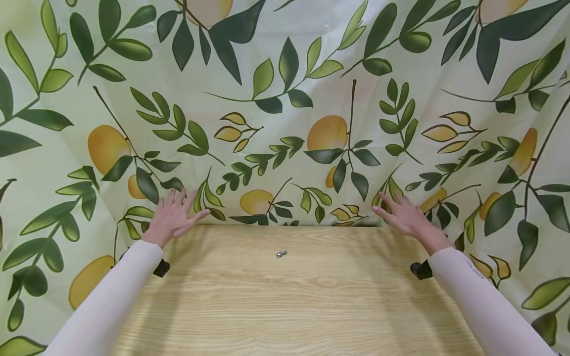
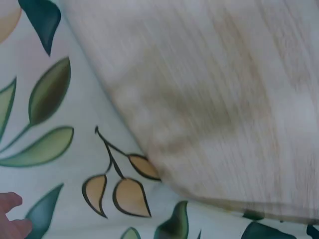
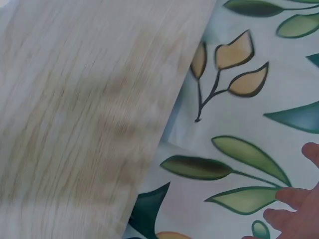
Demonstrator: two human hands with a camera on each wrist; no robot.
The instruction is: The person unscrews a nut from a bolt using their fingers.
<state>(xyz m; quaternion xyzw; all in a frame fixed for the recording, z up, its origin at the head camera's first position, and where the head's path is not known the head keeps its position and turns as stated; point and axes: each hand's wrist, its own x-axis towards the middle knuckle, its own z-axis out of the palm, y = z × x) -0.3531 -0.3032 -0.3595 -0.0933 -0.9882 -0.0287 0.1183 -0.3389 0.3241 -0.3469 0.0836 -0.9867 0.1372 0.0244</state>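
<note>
At the left, a pale sleeve (image 1: 111, 291) runs up to the left hand (image 1: 173, 217), whose fingers are spread wide, the thumb out to the right; it lies in front of a cloth (image 1: 285, 128) printed with leaves and orange fruit, though whether the fingertips touch it I cannot tell. A small black object (image 1: 162, 268) shows just below that wrist. In the middle, a silver screw (image 1: 281, 254) lies on its side on the wooden table (image 1: 285, 301), thick end to the left, near the far edge and well apart from both hands. Farther right, the right hand (image 1: 403, 212) is also spread wide before the cloth, its contact likewise unclear, above a second black object (image 1: 420, 271) and a sleeve with lettering (image 1: 481, 296).
</note>
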